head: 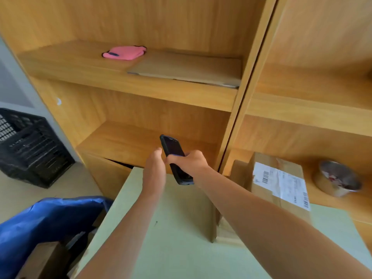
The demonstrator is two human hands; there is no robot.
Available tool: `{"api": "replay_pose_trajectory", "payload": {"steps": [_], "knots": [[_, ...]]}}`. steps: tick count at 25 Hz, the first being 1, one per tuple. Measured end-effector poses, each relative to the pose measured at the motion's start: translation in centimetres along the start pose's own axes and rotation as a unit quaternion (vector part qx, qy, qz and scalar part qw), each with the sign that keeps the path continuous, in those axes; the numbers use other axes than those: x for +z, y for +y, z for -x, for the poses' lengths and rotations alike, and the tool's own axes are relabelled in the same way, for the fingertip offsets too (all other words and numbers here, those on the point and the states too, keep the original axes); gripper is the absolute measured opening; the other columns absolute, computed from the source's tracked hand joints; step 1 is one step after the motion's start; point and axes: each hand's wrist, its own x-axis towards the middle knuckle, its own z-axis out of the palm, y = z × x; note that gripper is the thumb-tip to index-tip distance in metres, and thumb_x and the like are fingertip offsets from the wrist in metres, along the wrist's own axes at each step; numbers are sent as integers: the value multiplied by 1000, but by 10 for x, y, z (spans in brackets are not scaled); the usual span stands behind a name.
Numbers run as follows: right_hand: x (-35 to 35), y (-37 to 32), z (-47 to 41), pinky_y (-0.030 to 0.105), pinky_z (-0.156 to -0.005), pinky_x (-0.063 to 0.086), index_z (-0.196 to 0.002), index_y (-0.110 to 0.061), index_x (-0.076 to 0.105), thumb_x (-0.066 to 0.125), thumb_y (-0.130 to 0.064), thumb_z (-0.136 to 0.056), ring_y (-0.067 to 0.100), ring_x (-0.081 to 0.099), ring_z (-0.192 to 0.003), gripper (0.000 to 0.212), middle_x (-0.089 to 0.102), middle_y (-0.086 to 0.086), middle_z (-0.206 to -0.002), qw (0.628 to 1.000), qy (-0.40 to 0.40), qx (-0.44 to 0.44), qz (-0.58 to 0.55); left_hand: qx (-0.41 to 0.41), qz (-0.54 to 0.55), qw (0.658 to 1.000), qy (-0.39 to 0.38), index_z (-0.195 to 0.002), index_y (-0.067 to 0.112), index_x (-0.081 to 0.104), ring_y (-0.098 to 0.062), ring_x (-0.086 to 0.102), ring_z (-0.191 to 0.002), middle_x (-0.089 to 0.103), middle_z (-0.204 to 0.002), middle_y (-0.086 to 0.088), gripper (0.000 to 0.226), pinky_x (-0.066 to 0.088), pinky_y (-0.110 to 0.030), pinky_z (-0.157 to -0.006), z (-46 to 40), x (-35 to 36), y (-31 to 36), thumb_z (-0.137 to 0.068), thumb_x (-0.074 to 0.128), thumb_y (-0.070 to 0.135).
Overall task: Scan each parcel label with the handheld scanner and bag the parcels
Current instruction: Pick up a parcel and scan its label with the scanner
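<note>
Nearest to me, down at the left, a blue bag (pixel 50 218) slumps open beside the pale green table (pixel 181 248), with a brown box showing in its mouth, so some bagging looks done already. Across the table both forearms reach forward. The right hand (pixel 188 162) is curled round the middle of the handheld scanner (pixel 174 158), a dark slab held nearly upright with its head pointing away toward the shelving. The left hand (pixel 154 168) comes in edge-on just beside the device, its fingertips seeming to touch the scanner's side; whether those fingers are bent round it or lying straight I cannot tell from here. To the right, a cardboard parcel (pixel 279 178) sits on the low shelf just past the table's far edge, its white label (pixel 281 182) facing up and barcodes plain. The step in hand seems to be readying the scanner, and doing it well probably means swinging the head down and rightward onto that label, squarely, clear of the crease in the paper. Beyond, a steel bowl (pixel 337 178) rests on the same shelf, a black crate (pixel 30 146) stands on the left, and a pink cloth (pixel 124 52) lies high up by a flat cardboard sheet (pixel 187 67).
</note>
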Motion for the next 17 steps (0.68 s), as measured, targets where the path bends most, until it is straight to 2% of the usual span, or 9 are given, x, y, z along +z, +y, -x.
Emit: {"api": "replay_pose_trajectory", "payload": {"steps": [1,3,5,7,9,11,13,15,17], "knots": [[-28,5,7,25,-57,49,-103,-11,72,84,-47,-69,16,64,-70,51,70,3,-88,1000,9,-14,14,-2,11,999,-30,-110,23,62,-21,55,-111,62,-108,6,39,41,-37,-89,15,26,6,-102,31,44],[-78,15,19,24,-58,48,-103,-10,73,81,-47,-75,16,63,-71,47,68,2,-85,998,30,-31,50,5,27,995,-98,-101,21,67,-17,62,-94,68,-98,-1,42,42,-32,-72,43,72,16,-102,31,43],[-132,29,33,25,-59,46,-96,-9,72,81,-49,-75,17,62,-72,46,65,3,-83,994,62,-32,82,14,32,990,-138,-103,15,68,-21,64,-90,71,-102,-11,46,46,-35,-73,70,115,25,-99,33,45],[-180,40,49,26,-58,44,-91,-8,70,84,-49,-69,18,60,-71,48,62,2,-79,988,82,-27,132,100,-61,980,-161,-112,16,65,-29,62,-99,67,-108,-15,50,49,-42,-86,87,147,27,-95,29,46],[-227,50,70,25,-56,41,-98,-7,72,85,-52,-65,18,57,-69,57,59,1,-77,968,94,-23,233,161,-145,959,-184,-112,34,54,-24,56,-98,59,-96,-2,33,46,-34,-81,101,171,22,-102,23,37],[-272,61,96,25,-56,42,-100,-8,70,87,-54,-63,18,58,-70,62,59,0,-77,936,101,-6,337,156,-189,948,-203,-107,41,52,-12,51,-96,49,-95,15,31,42,-32,-85,115,183,9,-103,22,44],[-309,71,117,29,-62,51,-99,-9,67,90,-53,-59,21,63,-77,64,62,0,-82,899,98,20,426,112,-199,950,-211,-112,38,57,-14,59,-101,54,-106,16,47,45,-41,-93,119,188,-5,-94,22,63],[-330,81,132,32,-72,58,-106,-12,65,92,-51,-56,22,67,-83,69,62,0,-84,867,83,51,488,77,-204,953,-209,-112,27,64,-19,64,-94,65,-103,6,60,44,-36,-81,115,186,-15,-95,22,66],[-340,87,141,31,-71,57,-110,-13,62,93,-47,-58,22,64,-81,70,57,-2,-83,845,72,66,525,54,-207,956,-200,-110,21,65,-17,60,-85,64,-96,-1,59,38,-29,-71,113,183,-16,-101,21,59]]}}
